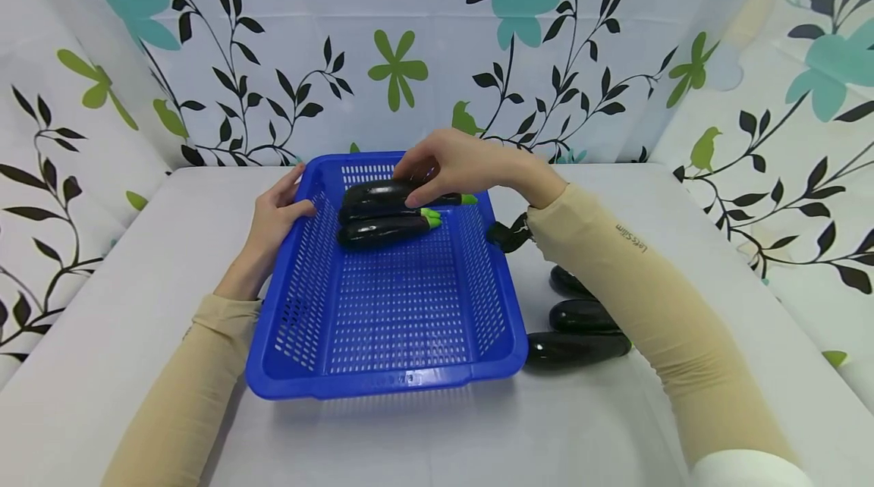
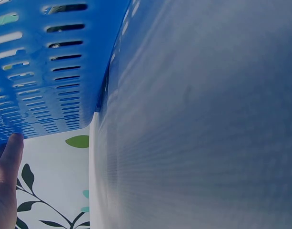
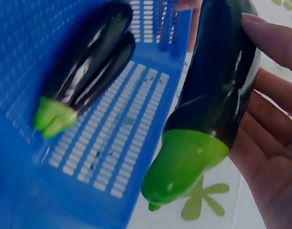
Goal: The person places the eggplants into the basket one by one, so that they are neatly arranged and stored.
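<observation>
A blue perforated basket [image 1: 396, 384] stands in the middle of the white table. Two dark eggplants [image 1: 378, 231] with green stems lie side by side at its far end, also visible in the right wrist view [image 3: 88, 62]. My right hand [image 1: 425, 182] grips a third eggplant [image 1: 374, 191] just above them, stem pointing right; up close the eggplant [image 3: 222, 81] lies in my palm with fingers [image 3: 274, 38] curled over it. My left hand [image 1: 290, 202] holds the basket's left rim, thumb over the edge. A fingertip [image 2: 10, 157] touches the basket wall [image 2: 45, 71].
Several more eggplants [image 1: 576, 349] lie on the table right of the basket, partly hidden under my right forearm. Floral-patterned walls [image 1: 410, 54] close off the back and both sides. The near half of the basket floor [image 1: 396, 320] is bare.
</observation>
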Available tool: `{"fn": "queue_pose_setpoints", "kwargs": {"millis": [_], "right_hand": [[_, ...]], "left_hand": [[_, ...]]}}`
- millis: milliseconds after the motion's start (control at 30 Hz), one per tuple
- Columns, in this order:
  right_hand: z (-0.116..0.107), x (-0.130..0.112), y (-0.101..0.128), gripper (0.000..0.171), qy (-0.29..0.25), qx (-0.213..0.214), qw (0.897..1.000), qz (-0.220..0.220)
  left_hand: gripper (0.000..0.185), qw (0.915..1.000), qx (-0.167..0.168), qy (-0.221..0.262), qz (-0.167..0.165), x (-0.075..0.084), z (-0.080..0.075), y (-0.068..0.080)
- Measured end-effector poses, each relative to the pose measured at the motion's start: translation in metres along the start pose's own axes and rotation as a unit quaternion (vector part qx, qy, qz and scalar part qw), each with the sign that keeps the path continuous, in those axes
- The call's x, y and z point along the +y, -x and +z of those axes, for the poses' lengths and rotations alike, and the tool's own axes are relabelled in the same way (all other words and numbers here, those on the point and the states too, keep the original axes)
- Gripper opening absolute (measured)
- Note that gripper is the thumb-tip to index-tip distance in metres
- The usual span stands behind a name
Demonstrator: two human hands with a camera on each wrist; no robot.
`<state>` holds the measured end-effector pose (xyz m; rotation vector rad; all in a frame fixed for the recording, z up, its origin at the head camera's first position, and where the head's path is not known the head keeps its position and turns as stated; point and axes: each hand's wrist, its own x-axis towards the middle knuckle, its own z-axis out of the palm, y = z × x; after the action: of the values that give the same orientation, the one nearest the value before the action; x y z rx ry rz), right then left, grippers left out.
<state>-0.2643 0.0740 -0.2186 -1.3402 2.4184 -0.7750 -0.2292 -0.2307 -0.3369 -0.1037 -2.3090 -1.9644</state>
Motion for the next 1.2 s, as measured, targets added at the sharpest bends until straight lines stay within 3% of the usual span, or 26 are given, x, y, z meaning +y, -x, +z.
{"fn": "queue_pose_setpoints", "kwargs": {"millis": [500, 733, 1200], "right_hand": [[0.028, -0.004, -0.042, 0.032, 0.006, -0.034, 0.999, 0.024], [0.041, 0.000, -0.050, 0.034, 0.011, -0.051, 0.997, 0.063], [0.063, 0.010, -0.058, 0.035, 0.002, -0.069, 0.995, 0.069]], "left_hand": [[0.074, 1.0000, 0.005, -0.007, 0.000, -0.003, -0.003, 0.001], [0.075, 0.9999, 0.000, -0.009, 0.005, -0.003, -0.001, -0.001], [0.076, 0.9999, -0.001, -0.003, 0.011, -0.002, 0.000, 0.000]]}}
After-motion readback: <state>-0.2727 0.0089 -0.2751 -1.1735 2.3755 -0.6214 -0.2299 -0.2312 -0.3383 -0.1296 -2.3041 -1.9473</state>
